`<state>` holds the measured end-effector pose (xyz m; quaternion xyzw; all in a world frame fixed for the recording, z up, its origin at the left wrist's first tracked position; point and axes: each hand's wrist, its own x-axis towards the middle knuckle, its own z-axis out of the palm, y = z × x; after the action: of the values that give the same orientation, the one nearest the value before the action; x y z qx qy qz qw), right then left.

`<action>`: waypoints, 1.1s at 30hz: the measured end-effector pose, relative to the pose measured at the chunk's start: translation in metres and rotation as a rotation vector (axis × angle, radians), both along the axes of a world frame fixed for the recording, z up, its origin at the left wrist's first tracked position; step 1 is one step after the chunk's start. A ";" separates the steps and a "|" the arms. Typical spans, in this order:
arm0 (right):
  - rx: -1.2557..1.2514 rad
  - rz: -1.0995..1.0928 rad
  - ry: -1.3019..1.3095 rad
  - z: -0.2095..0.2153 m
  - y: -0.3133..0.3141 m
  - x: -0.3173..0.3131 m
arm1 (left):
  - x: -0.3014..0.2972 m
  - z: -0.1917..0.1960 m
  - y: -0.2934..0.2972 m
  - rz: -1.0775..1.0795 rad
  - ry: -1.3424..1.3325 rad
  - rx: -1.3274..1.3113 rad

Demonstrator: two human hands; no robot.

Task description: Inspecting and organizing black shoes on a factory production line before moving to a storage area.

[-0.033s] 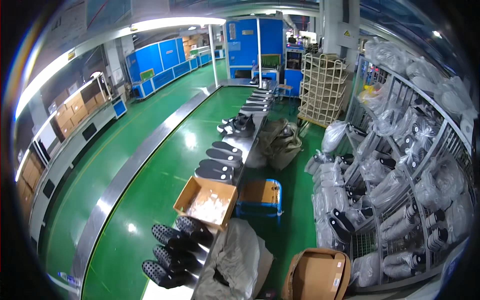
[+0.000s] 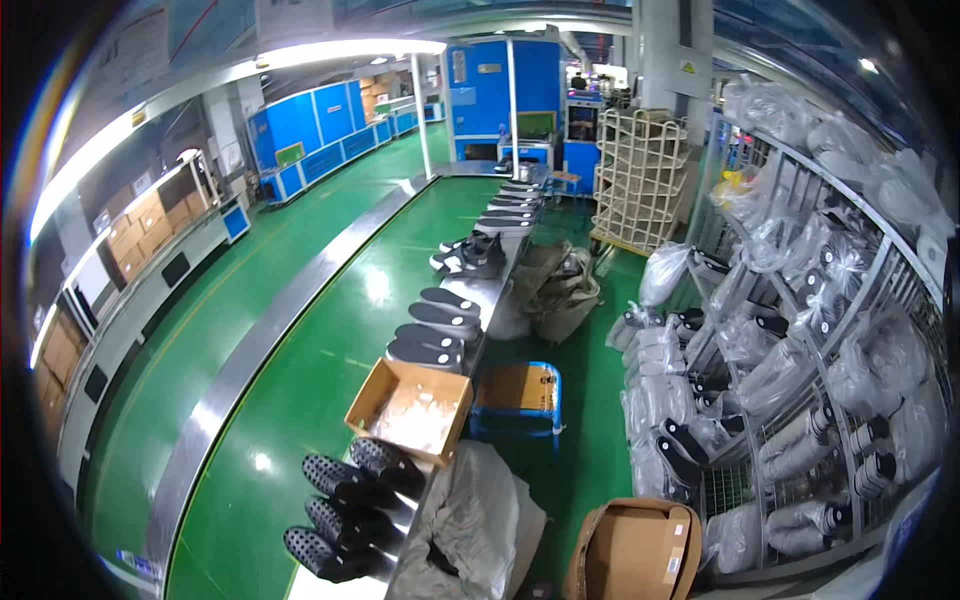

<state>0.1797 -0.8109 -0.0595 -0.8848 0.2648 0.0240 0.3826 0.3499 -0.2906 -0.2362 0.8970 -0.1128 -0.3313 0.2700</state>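
Neither of my hands shows in the head view. Closest to me on the long metal bench lie several black shoe lasts or soles with dotted surfaces (image 2: 345, 510). Just beyond them stands an open cardboard box (image 2: 458, 425) with small whitish pieces inside. Farther along, grey and black insoles (image 2: 435, 335) lie in a row. A pair of black-and-white sneakers (image 2: 472, 258) sits past these, and more insoles (image 2: 505, 215) line the bench's far stretch.
A blue-framed stool (image 2: 520, 395) stands right of the bench, near a large grey sack (image 2: 465, 520) and an open carton (image 2: 635, 560). Metal racks (image 2: 800, 200) at the right hold plastic bags of soles. A beige tray cart (image 2: 645, 185) stands behind.
The view has shifted very slightly. None of the objects has visibly moved.
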 end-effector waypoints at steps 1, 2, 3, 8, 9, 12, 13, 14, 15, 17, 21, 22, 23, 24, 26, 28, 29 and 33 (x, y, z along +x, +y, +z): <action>0.010 -0.017 -0.011 -0.002 0.007 -0.009 | 0.007 0.001 -0.007 0.041 0.072 -0.008; 0.018 -0.036 -0.021 -0.002 0.014 -0.015 | 0.019 0.004 -0.014 0.047 0.122 -0.030; 0.026 -0.055 -0.030 -0.001 0.021 -0.019 | 0.033 0.008 -0.024 0.031 0.153 -0.060; 0.053 -0.124 -0.058 0.007 0.052 -0.037 | 0.085 0.019 -0.086 -0.077 0.297 -0.350; 0.056 -0.132 -0.064 0.007 0.056 -0.041 | 0.096 0.020 -0.100 -0.112 0.344 -0.491; 0.049 -0.159 -0.092 0.002 0.059 -0.052 | 0.124 0.034 -0.148 -0.272 -0.173 -0.258; 0.043 -0.171 -0.097 -0.001 0.061 -0.054 | 0.136 0.046 -0.177 -0.237 -0.151 -0.185; 0.118 -0.208 -0.055 -0.002 0.059 -0.057 | 0.147 0.066 -0.205 -0.204 -0.129 -0.113; 0.113 -0.229 -0.057 -0.003 0.060 -0.059 | 0.159 0.098 -0.220 -0.084 0.099 -0.177; 0.095 -0.252 -0.109 0.004 0.063 -0.062 | 0.178 0.186 -0.265 -0.082 -0.015 -0.407; 0.072 -0.281 -0.162 0.057 0.073 -0.063 | 0.183 0.430 -0.326 -0.266 -0.123 -1.195; 0.276 -0.418 -0.183 0.080 0.075 -0.063 | 0.169 0.487 -0.325 -0.289 -0.030 -1.399; 0.480 -0.556 -0.206 0.105 0.074 -0.058 | 0.155 0.539 -0.324 -0.399 0.044 -1.606; 0.347 -0.519 -0.304 0.131 0.069 -0.051 | 0.139 0.583 -0.323 -0.487 0.039 -1.749; 0.157 -0.520 -0.483 0.184 0.062 -0.036 | 0.098 0.642 -0.321 -0.468 -0.149 -1.830; 0.004 -0.548 -0.597 0.237 0.057 -0.034 | 0.074 0.676 -0.324 -0.508 -0.181 -1.831; -0.072 -0.536 -0.619 0.257 0.058 -0.034 | 0.065 0.685 -0.326 -0.528 -0.184 -1.831; 0.007 -0.533 -0.663 0.279 0.086 -0.046 | 0.032 0.693 -0.326 -0.576 -0.154 -1.804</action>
<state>0.1341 -0.7254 0.2197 -0.7440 0.3466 -0.3607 0.4430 0.3817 -0.6165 0.4568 0.3074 -0.5606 -0.1131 0.7606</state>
